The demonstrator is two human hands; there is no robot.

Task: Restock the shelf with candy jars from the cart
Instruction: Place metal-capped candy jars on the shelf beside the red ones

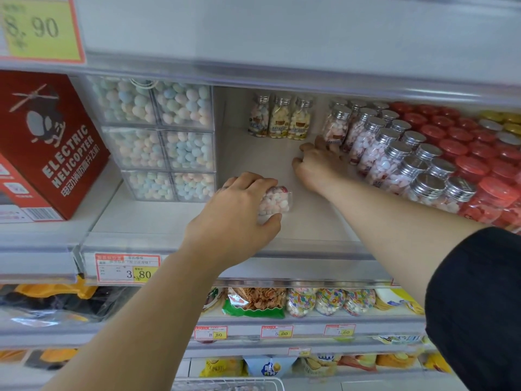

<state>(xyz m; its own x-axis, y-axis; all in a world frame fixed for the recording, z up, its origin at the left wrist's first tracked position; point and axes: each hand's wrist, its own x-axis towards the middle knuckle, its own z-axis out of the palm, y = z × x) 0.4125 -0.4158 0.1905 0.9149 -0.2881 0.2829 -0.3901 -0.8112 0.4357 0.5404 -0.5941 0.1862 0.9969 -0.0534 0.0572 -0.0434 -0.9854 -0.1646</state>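
The left hand (pixel 236 218) curls its fingers and thumb round one candy jar (pixel 275 200), tipped sideways over the bare shelf floor (pixel 253 156), left of the silver-capped row (pixel 394 162). The right hand (pixel 320 163) rests with curled fingers against that row's far end; I cannot tell whether it pinches anything.

A nudge from that wrist could topple the row like dominoes, and the tipped jar could roll when set down.

By count: one held jar, three standing jars (pixel 280 118) back-left of the row, and six clear candy boxes (pixel 163 139) farther left. The row itself is too crowded to count.

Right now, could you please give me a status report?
Left hand grips clear jar of pink-white candies at shelf front. Right hand against silver-lidded jar row, grip unclear. Nothing blocks gap on white shelf.
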